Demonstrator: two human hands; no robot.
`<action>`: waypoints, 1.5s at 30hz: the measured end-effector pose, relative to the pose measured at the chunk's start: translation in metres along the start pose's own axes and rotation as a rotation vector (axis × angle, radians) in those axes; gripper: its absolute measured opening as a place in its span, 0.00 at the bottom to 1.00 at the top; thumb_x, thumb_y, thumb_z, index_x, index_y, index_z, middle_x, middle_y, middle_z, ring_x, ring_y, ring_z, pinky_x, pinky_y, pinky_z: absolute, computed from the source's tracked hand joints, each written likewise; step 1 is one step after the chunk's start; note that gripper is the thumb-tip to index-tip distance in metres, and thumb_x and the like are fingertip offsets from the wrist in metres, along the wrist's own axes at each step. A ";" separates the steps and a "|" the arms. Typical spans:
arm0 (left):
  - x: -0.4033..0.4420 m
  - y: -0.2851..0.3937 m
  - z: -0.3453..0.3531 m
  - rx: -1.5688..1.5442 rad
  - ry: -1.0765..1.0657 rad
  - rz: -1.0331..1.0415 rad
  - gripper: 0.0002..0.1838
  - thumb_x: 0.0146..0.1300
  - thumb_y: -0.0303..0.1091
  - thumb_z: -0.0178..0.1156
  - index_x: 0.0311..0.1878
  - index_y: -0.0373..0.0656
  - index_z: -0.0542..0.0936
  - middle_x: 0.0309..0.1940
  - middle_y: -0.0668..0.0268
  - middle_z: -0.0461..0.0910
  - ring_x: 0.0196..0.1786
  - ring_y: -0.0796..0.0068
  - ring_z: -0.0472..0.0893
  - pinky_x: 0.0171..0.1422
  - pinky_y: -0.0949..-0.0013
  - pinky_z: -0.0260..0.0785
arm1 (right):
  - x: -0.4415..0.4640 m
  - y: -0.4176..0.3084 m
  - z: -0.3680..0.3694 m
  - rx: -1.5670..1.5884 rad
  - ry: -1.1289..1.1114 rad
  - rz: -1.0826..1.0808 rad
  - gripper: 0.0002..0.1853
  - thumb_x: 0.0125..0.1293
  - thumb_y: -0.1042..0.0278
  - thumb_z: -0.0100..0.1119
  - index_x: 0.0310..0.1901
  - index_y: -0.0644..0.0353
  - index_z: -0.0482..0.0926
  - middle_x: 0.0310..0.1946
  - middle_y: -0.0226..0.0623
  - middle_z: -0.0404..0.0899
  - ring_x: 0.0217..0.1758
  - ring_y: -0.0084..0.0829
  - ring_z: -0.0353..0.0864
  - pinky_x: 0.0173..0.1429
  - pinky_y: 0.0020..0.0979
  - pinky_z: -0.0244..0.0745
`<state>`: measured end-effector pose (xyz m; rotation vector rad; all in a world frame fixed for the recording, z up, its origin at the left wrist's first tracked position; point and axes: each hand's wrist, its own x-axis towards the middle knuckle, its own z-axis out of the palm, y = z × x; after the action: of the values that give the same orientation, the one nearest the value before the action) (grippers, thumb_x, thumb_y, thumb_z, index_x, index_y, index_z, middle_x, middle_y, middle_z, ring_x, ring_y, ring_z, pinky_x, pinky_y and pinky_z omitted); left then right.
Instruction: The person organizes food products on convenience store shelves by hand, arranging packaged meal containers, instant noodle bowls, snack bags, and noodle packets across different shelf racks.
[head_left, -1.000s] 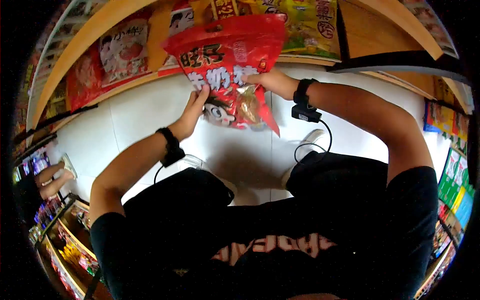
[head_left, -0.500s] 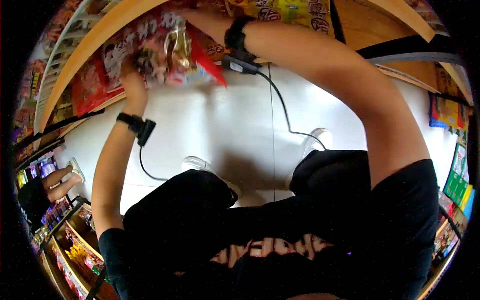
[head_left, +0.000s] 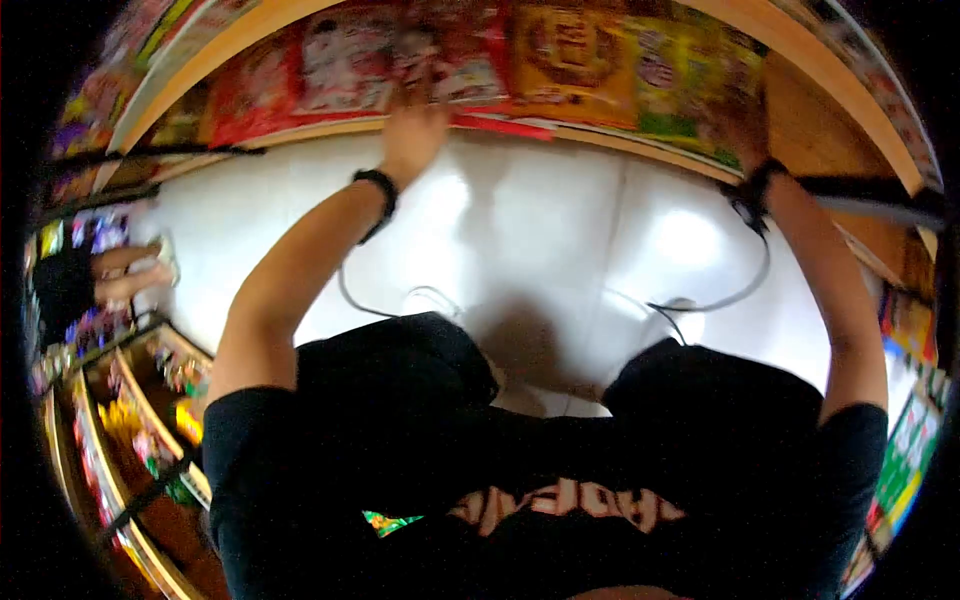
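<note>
My left hand (head_left: 416, 118) reaches up to the front edge of the shelf, over red and white snack bags (head_left: 345, 62); its fingers are blurred against the packaging. A red bag (head_left: 472, 50) lies just right of those fingers. My right hand (head_left: 742, 128) is at the right end of the row, beside yellow and green bags (head_left: 668, 85), dark and smeared by motion. Between the hands an orange-yellow bag (head_left: 572, 62) lies on the shelf. Both wrists wear black bands with cables.
The wooden shelf's front edge (head_left: 610, 138) curves across the top. Lower left stand shelves (head_left: 130, 440) of packaged goods, and above them a person's legs (head_left: 130, 275) show. Green packages (head_left: 905, 450) are at the right. White floor (head_left: 540, 220) lies below the shelf.
The red bag, earlier held between both hands, now lies on the shelf. My right hand has moved far right, away from it; my left hand has shifted right since half a second ago.
</note>
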<state>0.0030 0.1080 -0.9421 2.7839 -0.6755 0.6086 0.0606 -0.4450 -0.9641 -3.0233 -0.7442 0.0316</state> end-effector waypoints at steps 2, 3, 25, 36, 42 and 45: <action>0.007 0.032 -0.017 0.076 -0.413 -0.398 0.36 0.64 0.52 0.58 0.73 0.52 0.63 0.71 0.48 0.62 0.69 0.43 0.66 0.69 0.37 0.59 | -0.007 -0.033 -0.020 1.155 0.026 0.475 0.28 0.68 0.47 0.60 0.61 0.59 0.76 0.57 0.44 0.78 0.55 0.32 0.79 0.57 0.38 0.75; 0.008 0.042 -0.027 0.118 -0.322 -0.302 0.36 0.62 0.53 0.60 0.71 0.50 0.66 0.69 0.50 0.64 0.68 0.43 0.66 0.70 0.38 0.57 | -0.004 -0.031 -0.013 1.228 0.028 0.571 0.29 0.67 0.47 0.61 0.62 0.58 0.75 0.59 0.43 0.76 0.57 0.33 0.77 0.58 0.38 0.74; 0.037 0.122 -0.022 0.112 -0.364 0.534 0.10 0.55 0.31 0.58 0.41 0.42 0.80 0.39 0.64 0.78 0.46 0.64 0.81 0.36 0.66 0.79 | 0.008 0.080 0.060 1.209 -0.102 0.833 0.42 0.65 0.40 0.60 0.72 0.58 0.60 0.74 0.42 0.57 0.76 0.38 0.57 0.74 0.39 0.59; 0.030 0.124 -0.028 0.070 -0.353 0.539 0.10 0.54 0.31 0.58 0.41 0.43 0.79 0.41 0.65 0.77 0.47 0.66 0.80 0.39 0.65 0.78 | 0.000 -0.018 -0.014 0.978 -0.138 0.669 0.37 0.71 0.43 0.54 0.73 0.58 0.59 0.74 0.40 0.56 0.76 0.37 0.57 0.74 0.38 0.58; 0.023 0.121 -0.024 0.119 -0.335 0.567 0.13 0.55 0.33 0.58 0.46 0.47 0.77 0.45 0.66 0.76 0.48 0.66 0.80 0.45 0.62 0.77 | 0.012 0.033 0.028 0.632 -0.211 0.540 0.31 0.74 0.50 0.51 0.72 0.57 0.60 0.70 0.41 0.63 0.70 0.38 0.66 0.70 0.40 0.65; 0.025 0.115 -0.017 0.205 -0.192 0.577 0.14 0.57 0.35 0.58 0.47 0.49 0.75 0.44 0.66 0.76 0.49 0.65 0.79 0.47 0.60 0.76 | 0.006 0.031 0.030 0.508 -0.224 0.467 0.32 0.72 0.49 0.53 0.71 0.58 0.63 0.68 0.42 0.67 0.66 0.38 0.70 0.67 0.41 0.68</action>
<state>-0.0379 0.0034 -0.9037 2.8449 -1.5669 0.5284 0.0795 -0.4692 -0.9952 -2.6405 -0.0016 0.4919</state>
